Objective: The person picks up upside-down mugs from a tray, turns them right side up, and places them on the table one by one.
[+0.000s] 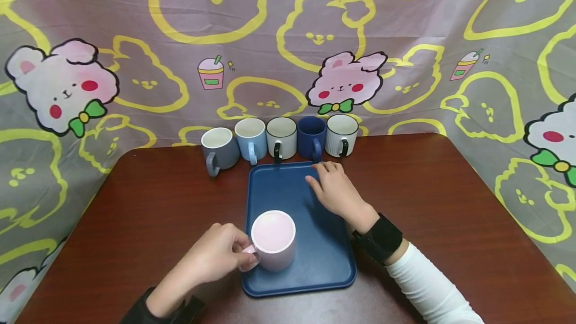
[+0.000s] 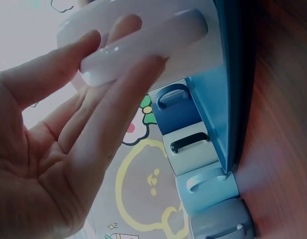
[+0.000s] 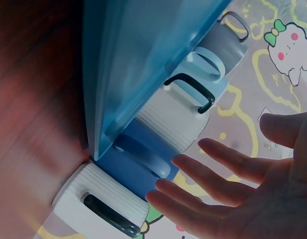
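My left hand (image 1: 221, 253) pinches the handle of a pale pink mug (image 1: 274, 241), which is upright at the front left of a blue tray (image 1: 315, 259). In the left wrist view the fingers curl round the pink handle (image 2: 143, 47). Over the tray's far right corner is my right hand (image 1: 336, 189), its fingers spread and holding nothing. Nearest to those fingertips stands a dark blue mug (image 1: 311, 136), its handle facing me. In the right wrist view a gap shows between the right fingers and the dark blue mug's handle (image 3: 143, 157).
Along the table's back edge, beyond the tray, stand a grey mug (image 1: 222, 151), a light blue mug (image 1: 252, 139), a white mug with a black handle (image 1: 283, 136) and a ribbed white mug (image 1: 343, 134). A patterned cloth (image 1: 270, 24) hangs behind the brown table (image 1: 427, 204).
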A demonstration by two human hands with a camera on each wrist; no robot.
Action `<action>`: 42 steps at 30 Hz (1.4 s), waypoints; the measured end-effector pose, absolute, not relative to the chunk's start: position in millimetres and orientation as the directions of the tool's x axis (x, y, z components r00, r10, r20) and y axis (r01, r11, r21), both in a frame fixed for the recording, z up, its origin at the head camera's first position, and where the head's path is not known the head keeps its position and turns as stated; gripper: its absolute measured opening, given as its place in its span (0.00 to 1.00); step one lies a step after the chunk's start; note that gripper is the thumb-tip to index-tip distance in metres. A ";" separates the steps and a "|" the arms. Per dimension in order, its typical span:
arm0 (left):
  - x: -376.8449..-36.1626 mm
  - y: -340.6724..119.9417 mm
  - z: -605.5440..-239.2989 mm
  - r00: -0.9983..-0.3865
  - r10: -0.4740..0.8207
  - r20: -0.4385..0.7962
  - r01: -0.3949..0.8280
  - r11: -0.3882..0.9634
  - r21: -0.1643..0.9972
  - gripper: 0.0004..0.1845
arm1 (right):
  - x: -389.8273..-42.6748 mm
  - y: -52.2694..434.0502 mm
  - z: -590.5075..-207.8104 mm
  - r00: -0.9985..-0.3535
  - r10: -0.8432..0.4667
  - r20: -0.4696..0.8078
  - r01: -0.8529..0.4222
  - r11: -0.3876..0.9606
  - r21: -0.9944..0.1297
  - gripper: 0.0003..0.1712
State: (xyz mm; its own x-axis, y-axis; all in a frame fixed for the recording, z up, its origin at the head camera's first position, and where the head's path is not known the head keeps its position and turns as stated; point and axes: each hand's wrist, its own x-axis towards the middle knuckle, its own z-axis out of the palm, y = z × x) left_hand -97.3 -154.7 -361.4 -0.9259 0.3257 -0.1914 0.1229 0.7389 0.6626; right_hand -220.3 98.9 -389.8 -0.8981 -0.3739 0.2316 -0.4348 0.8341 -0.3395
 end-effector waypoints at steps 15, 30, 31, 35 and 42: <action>-104.9 -172.0 -353.3 -0.921 0.347 -0.176 0.106 0.660 0.744 0.02 | -220.7 98.7 -387.3 -0.902 -0.370 0.224 -0.429 0.833 -0.350 0.27; -118.9 -181.4 -347.5 -0.948 0.285 -0.140 -0.003 0.434 0.901 0.10 | -218.4 91.9 -382.5 -0.899 -0.365 0.241 -0.434 0.813 -0.389 0.26; -120.1 -181.4 -346.8 -0.952 0.273 -0.137 -0.009 0.423 0.906 0.10 | -218.2 91.4 -382.1 -0.899 -0.365 0.241 -0.434 0.810 -0.393 0.26; -124.5 -180.3 -344.8 -0.966 0.235 -0.111 -0.011 0.389 0.921 0.12 | -217.3 89.8 -380.1 -0.902 -0.363 0.235 -0.430 0.809 -0.401 0.26; -132.8 -178.7 -343.8 -0.982 0.170 -0.084 -0.021 0.346 0.938 0.13 | -214.5 86.3 -375.3 -0.898 -0.362 0.248 -0.435 0.812 -0.389 0.27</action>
